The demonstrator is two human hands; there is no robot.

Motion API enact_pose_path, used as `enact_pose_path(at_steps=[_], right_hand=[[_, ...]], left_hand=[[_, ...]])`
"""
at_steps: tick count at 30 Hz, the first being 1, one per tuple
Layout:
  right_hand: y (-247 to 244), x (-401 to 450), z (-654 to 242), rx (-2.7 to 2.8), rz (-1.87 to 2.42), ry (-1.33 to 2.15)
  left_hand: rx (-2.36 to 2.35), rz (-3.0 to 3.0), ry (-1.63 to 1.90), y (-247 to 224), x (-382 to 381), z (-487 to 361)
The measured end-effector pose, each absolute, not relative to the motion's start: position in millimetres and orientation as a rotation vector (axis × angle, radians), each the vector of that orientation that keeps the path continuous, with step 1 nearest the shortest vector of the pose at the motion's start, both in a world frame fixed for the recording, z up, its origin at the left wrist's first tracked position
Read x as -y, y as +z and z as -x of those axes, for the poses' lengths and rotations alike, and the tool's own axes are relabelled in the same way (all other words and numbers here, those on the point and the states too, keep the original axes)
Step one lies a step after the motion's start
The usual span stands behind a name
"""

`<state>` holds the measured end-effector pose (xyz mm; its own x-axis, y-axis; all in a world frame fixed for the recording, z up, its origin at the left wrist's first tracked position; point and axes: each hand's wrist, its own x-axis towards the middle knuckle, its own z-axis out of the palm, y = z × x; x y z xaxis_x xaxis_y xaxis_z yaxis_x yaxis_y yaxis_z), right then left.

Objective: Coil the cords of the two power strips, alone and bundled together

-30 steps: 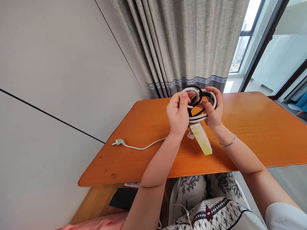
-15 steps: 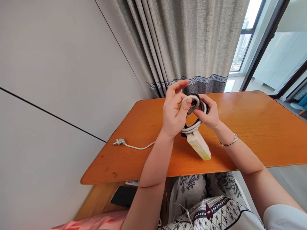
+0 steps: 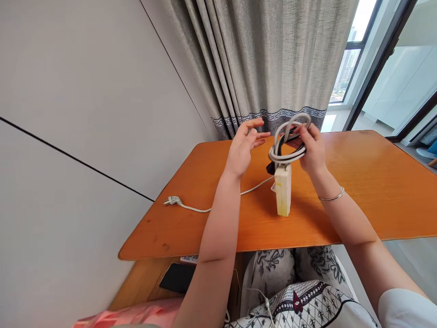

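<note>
My right hand (image 3: pixel 311 145) grips a bundle of looped cable (image 3: pixel 286 157), white and black strands wound together, held above the table. Below the coil hangs a white power strip (image 3: pixel 282 191) with yellowish marks, standing nearly upright. Beside it is a small black piece (image 3: pixel 271 168), perhaps a plug, partly hidden. My left hand (image 3: pixel 244 148) is apart from the coil on its left side, fingers stretched toward it and holding nothing. From the bundle a white cord runs left behind my left forearm to a white plug (image 3: pixel 173 200) lying on the table.
The orange-brown wooden table (image 3: pixel 358 182) spreads under both hands. Beyond its far edge hangs a grey curtain (image 3: pixel 266 59), with a wall (image 3: pixel 75 82) on the left. Below the front edge, a black phone-like slab (image 3: pixel 177 278) lies on a wooden surface.
My left hand has let go of the coil and moved left. My right hand has shifted right and holds the coil alone; the power strip has swung from slanted to nearly upright.
</note>
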<state>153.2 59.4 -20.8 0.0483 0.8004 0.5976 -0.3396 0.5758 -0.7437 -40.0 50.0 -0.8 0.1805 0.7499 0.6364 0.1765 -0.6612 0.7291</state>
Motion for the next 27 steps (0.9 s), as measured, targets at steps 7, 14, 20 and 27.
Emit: enact_pose_path(at_steps=[7,14,20,27], right_hand=[[-15.0,-89.3,-206.2,1.107,0.486,0.679],[-11.8,-102.4,-247.6,0.951,0.523,0.412],[1.0,-89.6,-249.8,0.889,0.431,0.483],[1.7,-53.9,-187.6,1.241,0.526,0.716]], left_hand=[[-1.356,-2.198,-0.002,-36.6,-86.8,57.8],[-1.381,-2.05,-0.242,-78.7,-108.1,43.0],[-1.57,-1.979,0.137,-71.9,-111.6,57.2],[-1.469,-1.973,1.391,-40.3,-104.2,53.6]])
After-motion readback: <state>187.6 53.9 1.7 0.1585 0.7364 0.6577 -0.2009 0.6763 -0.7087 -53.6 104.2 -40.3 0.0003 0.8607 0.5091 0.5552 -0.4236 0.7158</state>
